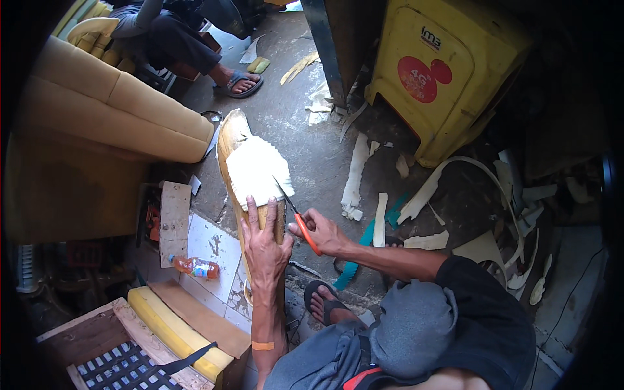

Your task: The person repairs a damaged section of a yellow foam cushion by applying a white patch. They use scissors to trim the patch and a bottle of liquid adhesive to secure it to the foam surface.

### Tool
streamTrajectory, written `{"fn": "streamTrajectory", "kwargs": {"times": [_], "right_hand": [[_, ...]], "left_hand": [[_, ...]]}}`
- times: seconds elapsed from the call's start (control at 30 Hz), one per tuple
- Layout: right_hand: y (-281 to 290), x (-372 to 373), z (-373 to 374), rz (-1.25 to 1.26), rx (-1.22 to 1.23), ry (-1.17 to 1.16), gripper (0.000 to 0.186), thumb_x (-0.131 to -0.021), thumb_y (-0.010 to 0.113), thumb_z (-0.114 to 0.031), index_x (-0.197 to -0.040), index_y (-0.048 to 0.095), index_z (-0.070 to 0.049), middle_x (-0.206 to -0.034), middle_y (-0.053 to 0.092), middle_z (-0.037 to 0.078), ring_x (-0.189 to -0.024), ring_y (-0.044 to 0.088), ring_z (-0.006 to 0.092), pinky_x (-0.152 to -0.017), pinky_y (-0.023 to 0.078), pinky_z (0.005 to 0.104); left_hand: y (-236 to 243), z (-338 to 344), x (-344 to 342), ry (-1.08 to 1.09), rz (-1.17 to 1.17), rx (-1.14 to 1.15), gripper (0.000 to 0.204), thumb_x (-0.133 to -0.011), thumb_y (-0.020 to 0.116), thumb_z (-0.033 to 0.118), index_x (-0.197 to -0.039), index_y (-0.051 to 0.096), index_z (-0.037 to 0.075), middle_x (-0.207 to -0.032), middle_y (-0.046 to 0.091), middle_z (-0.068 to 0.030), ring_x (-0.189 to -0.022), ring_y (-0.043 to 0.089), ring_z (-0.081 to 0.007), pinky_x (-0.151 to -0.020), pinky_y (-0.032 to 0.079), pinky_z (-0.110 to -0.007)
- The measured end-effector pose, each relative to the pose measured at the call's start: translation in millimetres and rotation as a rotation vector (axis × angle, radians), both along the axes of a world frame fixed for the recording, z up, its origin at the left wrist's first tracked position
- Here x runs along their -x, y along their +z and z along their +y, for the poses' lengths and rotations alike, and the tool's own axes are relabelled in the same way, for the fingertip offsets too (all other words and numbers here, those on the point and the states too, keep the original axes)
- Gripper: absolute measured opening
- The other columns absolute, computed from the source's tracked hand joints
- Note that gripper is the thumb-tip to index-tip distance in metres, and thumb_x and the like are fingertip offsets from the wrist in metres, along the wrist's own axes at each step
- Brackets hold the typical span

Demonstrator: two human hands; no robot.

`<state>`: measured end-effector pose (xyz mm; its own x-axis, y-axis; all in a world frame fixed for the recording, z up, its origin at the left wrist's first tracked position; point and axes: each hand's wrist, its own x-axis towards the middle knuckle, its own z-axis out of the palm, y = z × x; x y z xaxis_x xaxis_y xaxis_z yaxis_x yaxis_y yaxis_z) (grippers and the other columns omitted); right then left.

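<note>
A long tan padded piece with a rounded far end (229, 133) stretches away before me. On it lies a white foam sheet (257, 168) with rough, uneven edges. My left hand (265, 253) rests with fingers stretched out, index and middle fingertips on the sheet's near edge. In my right hand (328, 235) is a pair of scissors (307, 235) with orange handles. Their dark blades reach the sheet's right edge; whether the foam sits between them is hard to tell.
A yellow plastic stool (448, 71) stands far right. Foam offcuts (356, 172) litter the floor. To the left are a tan upholstered seat (123, 97), a bottle (195, 266) and a wooden frame with black webbing (127, 364). Another person's sandalled foot (239, 83) is at the far left.
</note>
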<state>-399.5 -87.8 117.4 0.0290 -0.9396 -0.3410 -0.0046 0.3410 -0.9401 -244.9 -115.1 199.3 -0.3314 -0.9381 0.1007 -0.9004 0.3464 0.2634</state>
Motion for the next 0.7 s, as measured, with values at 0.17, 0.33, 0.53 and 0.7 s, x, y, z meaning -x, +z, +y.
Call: {"fn": "streamTrajectory", "kwargs": {"times": [0.17, 0.33, 0.53, 0.7], "right_hand": [[15.8, 20.4, -12.6, 0.078, -0.066, 0.066, 0.069, -0.087, 0.073, -0.066, -0.104, 0.063, 0.0, -0.075, 0.059, 0.003, -0.072, 0.055, 0.0119, -0.064, 0.047, 0.0323], [-0.1, 14.6, -27.8, 0.079, -0.015, -0.004, 0.08, -0.081, 0.071, -0.076, -0.1, 0.062, 0.002, -0.08, 0.062, 0.009, -0.075, 0.06, 0.0184, -0.066, 0.049, 0.0363], [-3.4, 20.2, -41.3, 0.132, -0.046, 0.051, 0.088, -0.077, 0.069, -0.082, -0.102, 0.06, 0.002, -0.086, 0.065, 0.015, -0.08, 0.063, 0.0247, -0.071, 0.052, 0.0395], [1.0, 24.6, -55.2, 0.15, -0.034, 0.029, 0.09, -0.077, 0.068, -0.081, -0.105, 0.061, 0.004, -0.091, 0.067, 0.017, -0.086, 0.066, 0.0262, -0.074, 0.052, 0.0411]], "left_hand": [[0.3, 3.8, 5.5, 0.025, -0.023, -0.04, 0.088, -0.072, 0.076, 0.014, -0.154, 0.047, 0.022, -0.167, 0.025, -0.0216, -0.144, 0.039, -0.0484, -0.119, 0.036, -0.056], [-3.9, 9.6, 8.7, -0.008, 0.004, -0.034, 0.088, -0.071, 0.076, 0.012, -0.154, 0.048, 0.025, -0.167, 0.025, -0.0201, -0.145, 0.037, -0.0493, -0.12, 0.032, -0.059], [-7.8, 11.1, 10.9, -0.001, -0.015, -0.018, 0.089, -0.07, 0.075, 0.012, -0.154, 0.047, 0.022, -0.166, 0.026, -0.0203, -0.146, 0.035, -0.0474, -0.12, 0.03, -0.062], [-14.4, 14.6, 10.5, -0.03, 0.114, 0.013, 0.096, -0.069, 0.077, 0.009, -0.155, 0.035, 0.015, -0.163, 0.028, -0.0257, -0.147, 0.034, -0.049, -0.12, 0.03, -0.063]]}}
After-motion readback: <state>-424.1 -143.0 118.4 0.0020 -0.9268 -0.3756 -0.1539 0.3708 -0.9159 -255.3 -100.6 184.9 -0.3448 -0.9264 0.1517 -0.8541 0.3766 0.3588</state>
